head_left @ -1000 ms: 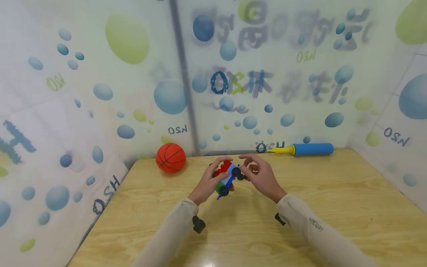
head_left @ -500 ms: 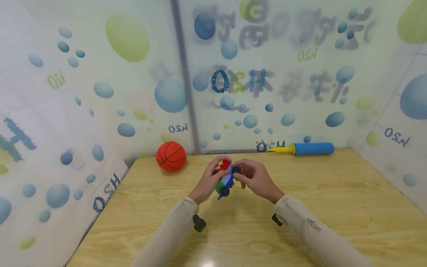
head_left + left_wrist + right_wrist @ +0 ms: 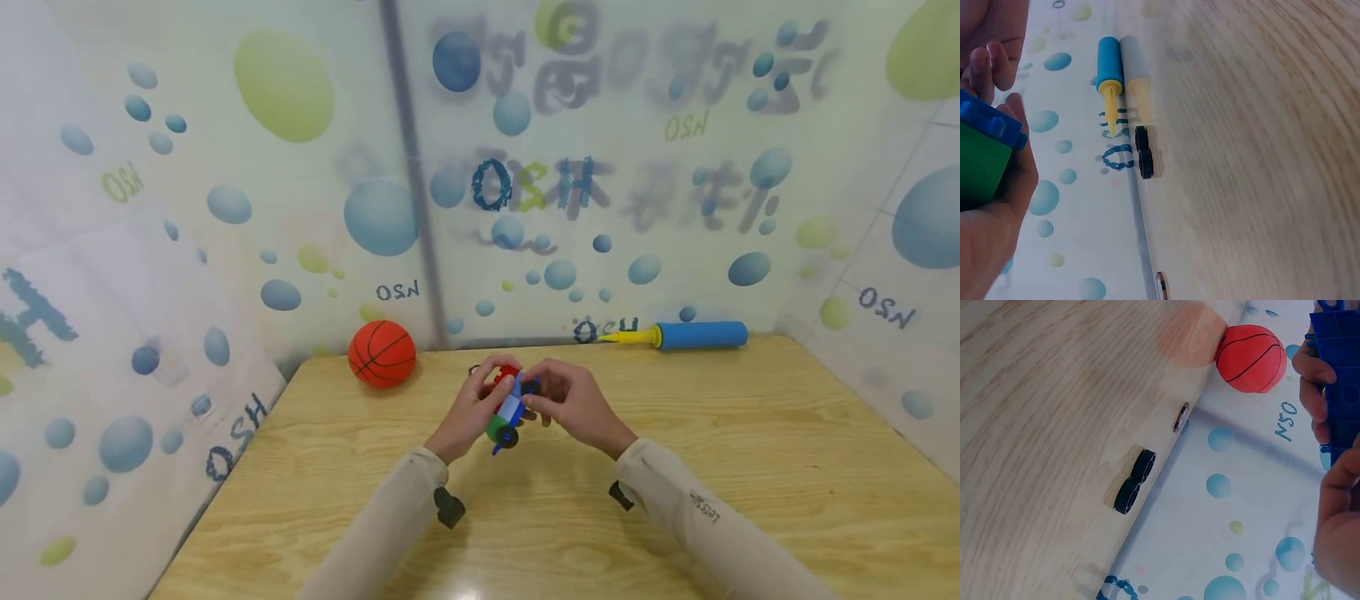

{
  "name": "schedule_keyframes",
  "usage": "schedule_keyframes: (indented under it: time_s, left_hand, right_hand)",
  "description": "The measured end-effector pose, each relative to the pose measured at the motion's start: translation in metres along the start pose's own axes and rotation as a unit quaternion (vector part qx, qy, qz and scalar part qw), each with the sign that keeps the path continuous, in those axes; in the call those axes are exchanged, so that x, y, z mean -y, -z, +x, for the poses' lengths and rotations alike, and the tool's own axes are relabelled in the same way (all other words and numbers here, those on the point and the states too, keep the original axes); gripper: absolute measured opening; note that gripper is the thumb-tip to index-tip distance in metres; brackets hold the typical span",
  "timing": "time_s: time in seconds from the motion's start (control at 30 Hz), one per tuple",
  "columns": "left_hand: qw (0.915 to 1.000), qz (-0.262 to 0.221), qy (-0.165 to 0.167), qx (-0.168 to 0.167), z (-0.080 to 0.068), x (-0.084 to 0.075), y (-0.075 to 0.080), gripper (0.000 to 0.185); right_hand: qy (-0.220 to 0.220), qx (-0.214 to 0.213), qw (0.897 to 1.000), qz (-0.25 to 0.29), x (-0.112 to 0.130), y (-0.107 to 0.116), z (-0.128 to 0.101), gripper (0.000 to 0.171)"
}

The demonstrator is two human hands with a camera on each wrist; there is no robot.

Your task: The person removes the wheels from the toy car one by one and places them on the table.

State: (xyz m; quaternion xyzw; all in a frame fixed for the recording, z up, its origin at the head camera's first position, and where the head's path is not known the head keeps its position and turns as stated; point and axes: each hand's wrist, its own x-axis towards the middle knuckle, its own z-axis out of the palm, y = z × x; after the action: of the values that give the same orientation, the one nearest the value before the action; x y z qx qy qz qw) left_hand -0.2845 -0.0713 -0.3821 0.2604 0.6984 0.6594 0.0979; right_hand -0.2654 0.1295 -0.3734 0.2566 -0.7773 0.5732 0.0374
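Observation:
My left hand [image 3: 468, 408] grips a toy car [image 3: 512, 407] built of red, light blue and green blocks on a blue base. At its near end sits a black wheel [image 3: 507, 437]. My right hand [image 3: 577, 403] pinches a second wheel [image 3: 531, 387] at the far end, partly hidden by the fingers. In the left wrist view the car's green block [image 3: 982, 165] and blue edge show by the left palm. The right wrist view shows the blue underside [image 3: 1342, 375], with left fingers curled at its side and the right hand below.
Two loose black wheels [image 3: 1136, 480] stand near the table's back edge, beyond the hands. A small round item [image 3: 1181, 417] lies beside them. A red basketball [image 3: 382, 354] sits at back left, a blue and yellow hand pump [image 3: 697, 335] at back right.
My right hand has moved left and closed on the far wheel of the car. The left hand keeps its grip; the car has turned slightly.

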Motion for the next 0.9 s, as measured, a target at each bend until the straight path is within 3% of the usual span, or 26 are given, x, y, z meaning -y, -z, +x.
schedule_keyframes:
  time_s: [0.33,0.6,0.9]
  left_hand:
    - [0.9999,0.015,0.001,0.002,-0.0001,0.0081,0.0014,0.034]
    - [0.9952,0.085,-0.030,-0.037,-0.0026,0.0089,-0.0032,0.030]
    - [0.9903,0.122,-0.030,-0.059,-0.0021,0.0080,-0.0051,0.028]
  right_hand:
    - [0.003,-0.007,1.000,-0.011,0.0020,-0.0020,0.0014,0.015]
    - [-0.005,0.000,1.000,-0.015,0.0027,-0.0041,0.0036,0.013]
    - [0.010,0.006,1.000,0.007,0.0023,-0.0045,0.0034,0.013]
